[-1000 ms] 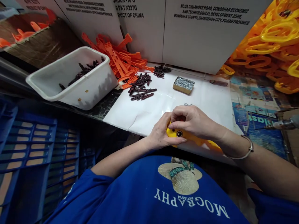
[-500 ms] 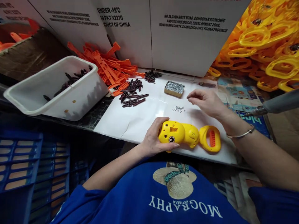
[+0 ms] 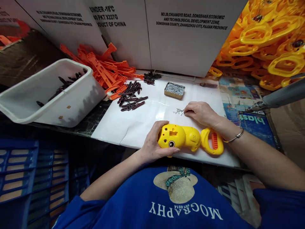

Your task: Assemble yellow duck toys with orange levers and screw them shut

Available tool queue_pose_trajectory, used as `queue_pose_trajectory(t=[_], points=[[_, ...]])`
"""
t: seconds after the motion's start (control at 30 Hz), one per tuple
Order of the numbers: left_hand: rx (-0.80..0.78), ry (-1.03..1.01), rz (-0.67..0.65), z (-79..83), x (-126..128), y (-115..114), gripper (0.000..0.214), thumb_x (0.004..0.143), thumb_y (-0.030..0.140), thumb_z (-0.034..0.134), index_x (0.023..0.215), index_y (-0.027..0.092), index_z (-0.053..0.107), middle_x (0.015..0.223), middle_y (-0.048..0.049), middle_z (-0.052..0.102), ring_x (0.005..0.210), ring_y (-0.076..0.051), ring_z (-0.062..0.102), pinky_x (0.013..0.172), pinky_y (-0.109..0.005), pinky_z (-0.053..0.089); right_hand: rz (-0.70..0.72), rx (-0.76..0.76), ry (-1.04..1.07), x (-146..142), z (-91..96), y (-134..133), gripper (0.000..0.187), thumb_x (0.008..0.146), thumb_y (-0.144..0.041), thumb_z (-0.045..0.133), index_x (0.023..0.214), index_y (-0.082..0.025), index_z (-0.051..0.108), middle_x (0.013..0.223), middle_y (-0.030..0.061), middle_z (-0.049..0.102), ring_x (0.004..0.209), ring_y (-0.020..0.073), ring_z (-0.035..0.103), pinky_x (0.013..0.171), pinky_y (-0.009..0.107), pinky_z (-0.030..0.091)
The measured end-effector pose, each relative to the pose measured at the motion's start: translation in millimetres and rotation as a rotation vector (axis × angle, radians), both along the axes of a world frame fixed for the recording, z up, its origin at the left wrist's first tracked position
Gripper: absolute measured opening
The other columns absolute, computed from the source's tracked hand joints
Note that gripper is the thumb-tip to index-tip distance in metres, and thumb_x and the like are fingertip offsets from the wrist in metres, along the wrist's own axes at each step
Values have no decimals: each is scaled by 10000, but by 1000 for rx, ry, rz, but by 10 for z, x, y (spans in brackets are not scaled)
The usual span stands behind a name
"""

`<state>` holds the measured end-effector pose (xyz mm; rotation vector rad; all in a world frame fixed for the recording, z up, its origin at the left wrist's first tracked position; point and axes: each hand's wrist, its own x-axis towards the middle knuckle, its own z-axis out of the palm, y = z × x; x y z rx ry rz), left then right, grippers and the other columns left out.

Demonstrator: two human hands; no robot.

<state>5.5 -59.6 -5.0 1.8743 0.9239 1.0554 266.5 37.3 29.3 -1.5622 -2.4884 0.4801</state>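
My left hand [image 3: 153, 143] is wrapped round the head end of a yellow animal-shaped plastic toy [image 3: 192, 138], which lies on its side at the table's front edge. The toy has a round eye, screw holes and a loop handle with an orange ribbed grip. My right hand [image 3: 201, 113] is above the handle, fingertips pinched at the right side of a small pile of loose screws [image 3: 178, 111]. Whatever those fingertips hold is too small to make out. Beyond the pile stands a shallow tin [image 3: 174, 90] full of screws.
An electric screwdriver [image 3: 274, 98] juts in from the right. Dark slender parts [image 3: 132, 98] and orange plastic strips [image 3: 102, 71] lie back left, beside a white bin [image 3: 69, 109]. Yellow loop handles [image 3: 256, 33] are heaped back right. White cartons [image 3: 186, 41] wall the back.
My right hand has come down and left from beside the tin to the loose screws. My left hand keeps its hold on the toy. The view has shifted slightly.
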Motion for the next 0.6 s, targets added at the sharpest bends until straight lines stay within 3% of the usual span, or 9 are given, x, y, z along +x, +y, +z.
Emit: queue_pose_trajectory(t=[0.13,0.27,0.5,0.6], points=[[-9,-10,3,7,3,-4,794,738,583,821,1354,247,448,1255,-94,550,1111,-261,601,980,-431,529,-2,-20,15,16,23,8,135,897,-209,596,843,-202,719,926,70,741,831,210,645,787,320,466],[-7,-19,-5,2,7,-2,790,742,571,825,1355,246,447,1256,-92,549,1110,-257,601,974,-427,532,-74,-9,36,96,56,-9,185,940,-220,516,954,-176,695,911,85,743,767,201,637,726,308,468],[-19,-8,4,-14,4,0,805,732,582,826,1357,248,443,1259,-94,546,1107,-263,602,975,-432,529,-66,-30,-63,42,77,-22,189,937,-211,566,960,-184,752,1000,99,783,885,235,695,847,341,498],[7,-20,3,-18,6,-1,789,743,575,823,1359,253,450,1254,-87,545,1114,-261,597,988,-433,522,-34,-31,-151,-57,92,0,204,937,-203,560,909,-170,759,984,136,779,875,263,693,810,365,495]])
